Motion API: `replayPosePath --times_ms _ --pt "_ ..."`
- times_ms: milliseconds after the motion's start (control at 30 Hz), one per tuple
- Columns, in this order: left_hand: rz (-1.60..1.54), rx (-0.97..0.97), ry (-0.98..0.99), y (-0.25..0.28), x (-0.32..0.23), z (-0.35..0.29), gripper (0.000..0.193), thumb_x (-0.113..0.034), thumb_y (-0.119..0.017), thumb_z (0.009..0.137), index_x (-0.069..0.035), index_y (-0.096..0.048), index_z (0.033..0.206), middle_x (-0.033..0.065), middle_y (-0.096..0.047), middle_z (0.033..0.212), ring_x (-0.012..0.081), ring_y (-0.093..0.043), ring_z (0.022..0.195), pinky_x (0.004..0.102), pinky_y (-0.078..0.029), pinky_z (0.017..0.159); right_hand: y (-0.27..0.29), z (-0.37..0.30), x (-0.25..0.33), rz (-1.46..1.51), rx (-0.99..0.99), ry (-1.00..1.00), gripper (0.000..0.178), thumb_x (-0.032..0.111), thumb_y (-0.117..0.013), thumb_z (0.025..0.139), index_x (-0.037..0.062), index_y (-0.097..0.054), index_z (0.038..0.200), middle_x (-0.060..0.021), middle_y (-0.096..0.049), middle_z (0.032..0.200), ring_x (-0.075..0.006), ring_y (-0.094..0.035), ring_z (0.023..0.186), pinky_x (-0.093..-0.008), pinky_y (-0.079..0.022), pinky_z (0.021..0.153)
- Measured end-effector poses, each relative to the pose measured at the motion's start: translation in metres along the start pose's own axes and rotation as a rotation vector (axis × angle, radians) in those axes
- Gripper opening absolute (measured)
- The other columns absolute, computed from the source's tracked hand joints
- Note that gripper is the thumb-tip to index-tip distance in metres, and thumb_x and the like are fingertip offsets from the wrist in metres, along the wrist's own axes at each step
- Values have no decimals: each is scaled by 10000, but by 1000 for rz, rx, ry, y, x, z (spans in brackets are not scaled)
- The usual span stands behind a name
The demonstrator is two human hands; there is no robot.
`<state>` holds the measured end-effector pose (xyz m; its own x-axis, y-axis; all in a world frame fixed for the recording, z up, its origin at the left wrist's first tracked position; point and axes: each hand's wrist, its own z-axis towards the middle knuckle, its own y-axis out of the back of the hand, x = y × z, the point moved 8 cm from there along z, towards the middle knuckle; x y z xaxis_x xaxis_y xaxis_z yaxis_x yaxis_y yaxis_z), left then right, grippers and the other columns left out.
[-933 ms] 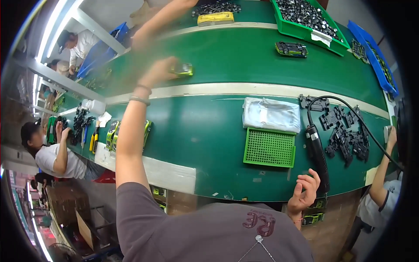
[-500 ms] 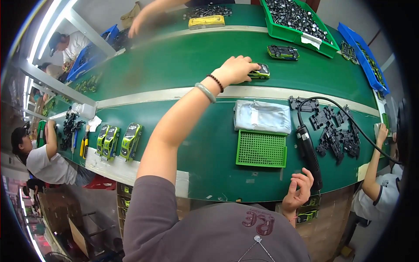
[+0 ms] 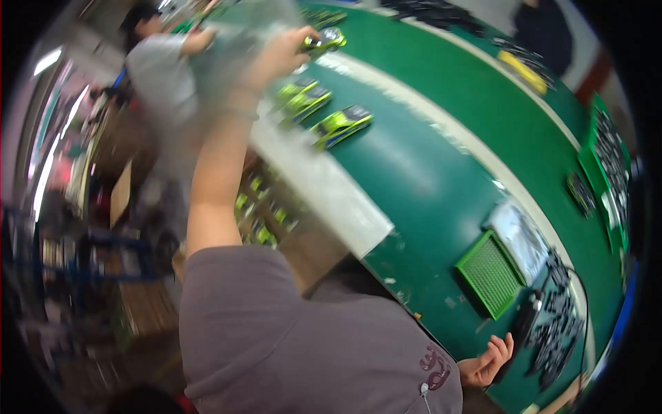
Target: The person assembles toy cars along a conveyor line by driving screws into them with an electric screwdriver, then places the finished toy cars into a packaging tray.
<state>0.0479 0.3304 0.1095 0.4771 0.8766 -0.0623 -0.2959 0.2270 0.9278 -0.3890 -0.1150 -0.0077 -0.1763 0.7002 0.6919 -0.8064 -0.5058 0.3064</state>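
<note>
Green worktop (image 3: 414, 200). Nearest: right hand (image 3: 491, 360), fingers half-curled, apparently empty. Farther: standing cars (image 3: 345, 125). Beyond them: left hand (image 3: 279, 56), blurred, fingers gripping a car (image 3: 329, 40) at one end; level carry, clear of its neighbours, seems best.

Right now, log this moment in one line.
left hand: holding green toy car | right hand: open, empty, near black tool | bench: other toy cars, green tray

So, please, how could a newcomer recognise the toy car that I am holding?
Follow the long green worktable to the picture's upper left. There, find the lime-green, dark-topped toy car. Unlike the similar cars nearby, your left hand holds it.
</note>
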Motion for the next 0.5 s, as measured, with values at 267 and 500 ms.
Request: replayPosePath --times_ms 267,500 --pt "-119 -182 759 88 94 -369 464 -39 -663 741 -90 -514 1177 100 -598 1125 202 -565 1056 305 -422 917 -16 22 6 297 -65 263 213 41 -436 905 -106 -586 874 -218 -616 825 -391 -594 900 -451 -456 842" --pt "131 177 1307 -22 82 -636 416 -103 -736 695 -38 -552 1063 89 -625 950 179 -592 832 323 -491 742 -37 31 29 318 -65 247 239 29 -454 894 -136 -606 813 -239 -620 845 -374 -604 903 -439 -463 867"
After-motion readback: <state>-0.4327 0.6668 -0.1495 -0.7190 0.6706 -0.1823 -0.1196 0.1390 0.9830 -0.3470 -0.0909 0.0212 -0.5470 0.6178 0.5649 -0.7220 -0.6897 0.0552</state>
